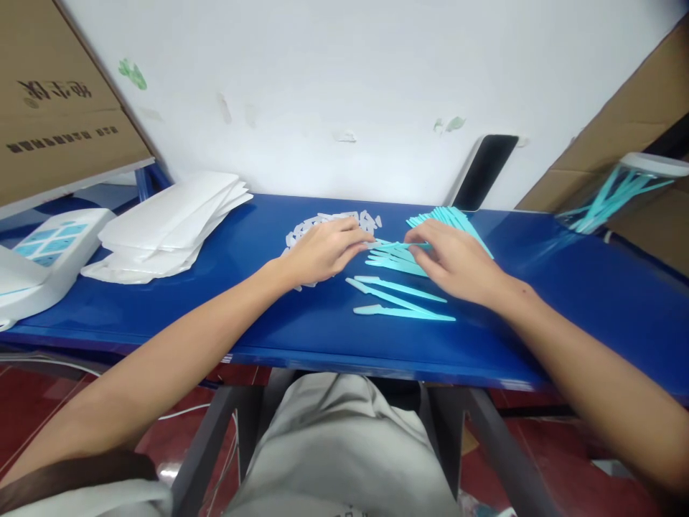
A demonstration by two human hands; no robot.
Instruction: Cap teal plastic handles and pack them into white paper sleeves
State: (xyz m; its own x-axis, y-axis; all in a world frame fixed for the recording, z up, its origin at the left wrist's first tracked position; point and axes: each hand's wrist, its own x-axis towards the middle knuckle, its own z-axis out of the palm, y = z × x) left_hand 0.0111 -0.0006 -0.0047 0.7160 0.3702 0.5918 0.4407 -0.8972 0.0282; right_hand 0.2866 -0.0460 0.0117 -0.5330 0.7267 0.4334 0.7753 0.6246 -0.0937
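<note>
Both hands meet over the middle of the blue table (226, 316). My left hand (323, 251) pinches a small clear cap at the tip of a turquoise plastic stick (401, 246), which my right hand (455, 262) grips at its other end. Behind my left hand lies a heap of small clear caps (323, 222). Several capped turquoise sticks (398, 298) lie flat in front of the hands. A pile of bare turquoise sticks (449, 217) lies behind my right hand.
A stack of white paper sleeves (172, 222) lies at the left of the table. A white device (43, 258) sits at the far left under a cardboard box (54, 93). A dark phone (484, 172) leans on the wall. At right, a clear container (619, 194) holds more turquoise sticks.
</note>
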